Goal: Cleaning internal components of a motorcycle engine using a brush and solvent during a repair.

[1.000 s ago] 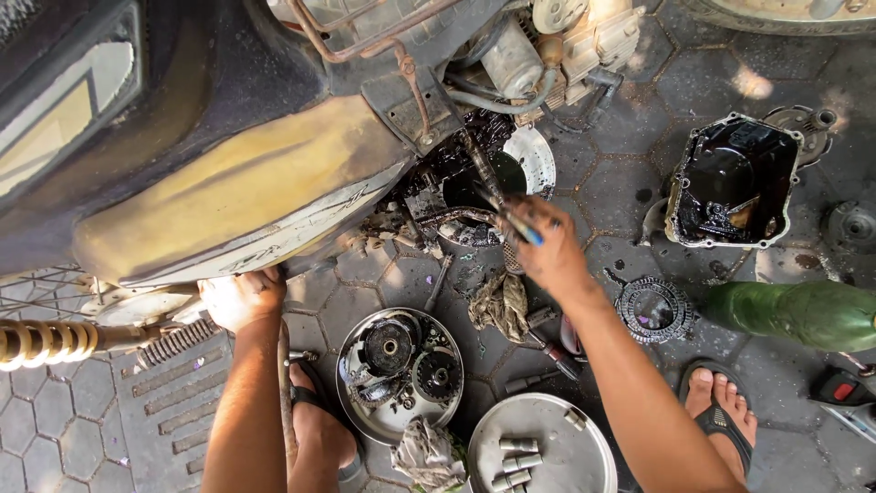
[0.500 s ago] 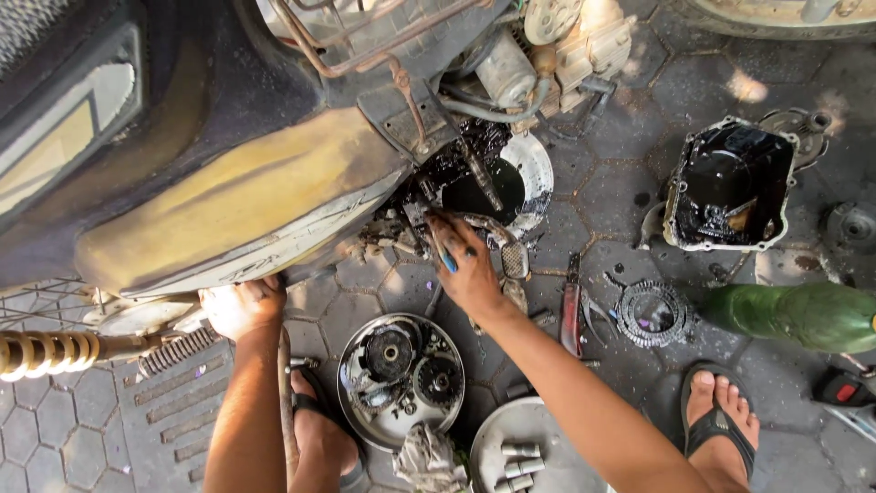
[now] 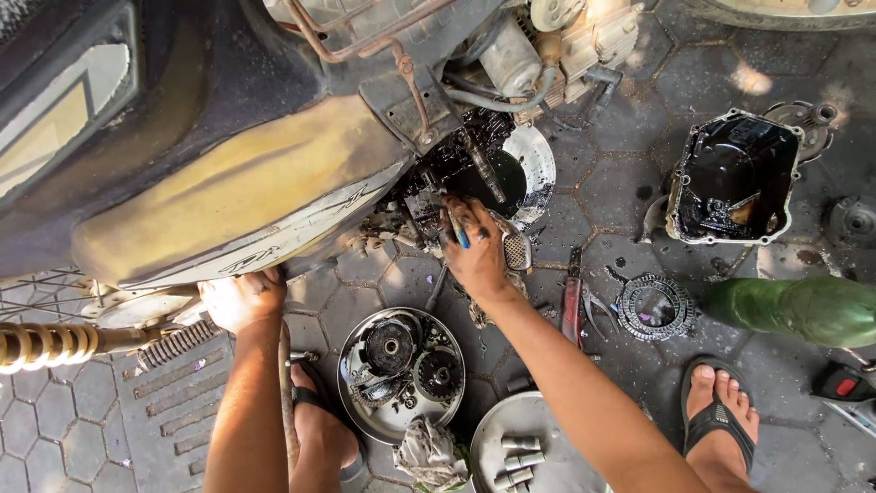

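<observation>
I look down on a motorcycle (image 3: 210, 183) with its engine side opened, black oily innards (image 3: 470, 169) exposed. My right hand (image 3: 476, 248) is at the lower edge of that opening, fingers closed around a thin tool with a blue handle (image 3: 459, 233) pointed into the engine. My left hand (image 3: 239, 298) presses against the underside of the yellowish body panel, gripping its lower edge near the footrest.
On the paving lie a metal bowl (image 3: 360, 413) of clutch parts, a round lid (image 3: 497, 438) holding sockets, a rag (image 3: 429, 455), red-handled pliers (image 3: 573, 297), a clutch ring (image 3: 654, 308), the oily engine cover (image 3: 730, 178) and a green bottle (image 3: 798, 309). My sandalled feet (image 3: 721, 411) rest nearby.
My right hand has moved left and down from the middle of the open engine to its lower left edge, still holding the blue-handled tool. My left hand has stayed put.
</observation>
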